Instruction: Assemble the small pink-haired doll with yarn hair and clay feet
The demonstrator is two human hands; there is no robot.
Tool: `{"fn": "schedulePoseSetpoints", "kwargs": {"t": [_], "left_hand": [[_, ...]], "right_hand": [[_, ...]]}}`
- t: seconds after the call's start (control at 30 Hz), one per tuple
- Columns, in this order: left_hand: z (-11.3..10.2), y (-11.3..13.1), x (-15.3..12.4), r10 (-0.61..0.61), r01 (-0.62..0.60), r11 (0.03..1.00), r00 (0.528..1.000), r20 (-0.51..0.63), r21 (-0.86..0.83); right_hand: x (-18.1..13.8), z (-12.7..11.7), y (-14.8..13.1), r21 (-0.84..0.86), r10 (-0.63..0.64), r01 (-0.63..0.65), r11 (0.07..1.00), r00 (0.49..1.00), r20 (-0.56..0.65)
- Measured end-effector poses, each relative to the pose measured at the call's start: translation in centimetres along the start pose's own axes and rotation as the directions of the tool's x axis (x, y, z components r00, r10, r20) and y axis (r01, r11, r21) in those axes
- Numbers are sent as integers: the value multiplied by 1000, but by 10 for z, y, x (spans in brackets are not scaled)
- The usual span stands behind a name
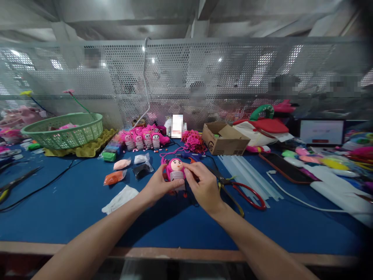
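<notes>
A small doll (176,166) with pink yarn hair, a pale round head and a ringed white body is held upright above the blue table. My left hand (159,184) is closed around its left side and lower body, thumb across the front. My right hand (203,185) has its fingertips pinched at the right side of the doll's head; whether something tiny is between them I cannot make out. Several similar dolls (147,139) stand in a row behind. Packets of orange clay (114,177) and black clay (142,170) lie to the left.
Red-handled scissors (249,196) and translucent glue sticks (247,175) lie right of my hands. A cardboard box (225,140) and pink yarn (194,140) are behind. A green basket (65,132) stands left, a white tissue (121,199) nearer. A phone (284,167) and white cable (303,204) lie right.
</notes>
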State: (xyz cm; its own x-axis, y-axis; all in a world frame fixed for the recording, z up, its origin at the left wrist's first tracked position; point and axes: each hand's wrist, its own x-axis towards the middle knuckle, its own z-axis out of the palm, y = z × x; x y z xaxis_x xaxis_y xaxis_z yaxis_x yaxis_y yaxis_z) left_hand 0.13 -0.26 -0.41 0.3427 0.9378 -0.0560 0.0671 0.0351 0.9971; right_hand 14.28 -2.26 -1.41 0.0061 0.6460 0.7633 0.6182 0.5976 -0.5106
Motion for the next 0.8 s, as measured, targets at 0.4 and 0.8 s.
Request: {"fn": "schedulePoseSetpoints", "kwargs": {"t": [0.4,0.8], "left_hand": [[0,-1,0,-10,10,1000,1000,-7,5],[1,-4,2,98,-83,968,994,55,-235]], "right_hand": [[1,-2,0,97,118,-117,988,993,-4],[-1,-2,-2,178,183,-180,968,983,-3]]}}
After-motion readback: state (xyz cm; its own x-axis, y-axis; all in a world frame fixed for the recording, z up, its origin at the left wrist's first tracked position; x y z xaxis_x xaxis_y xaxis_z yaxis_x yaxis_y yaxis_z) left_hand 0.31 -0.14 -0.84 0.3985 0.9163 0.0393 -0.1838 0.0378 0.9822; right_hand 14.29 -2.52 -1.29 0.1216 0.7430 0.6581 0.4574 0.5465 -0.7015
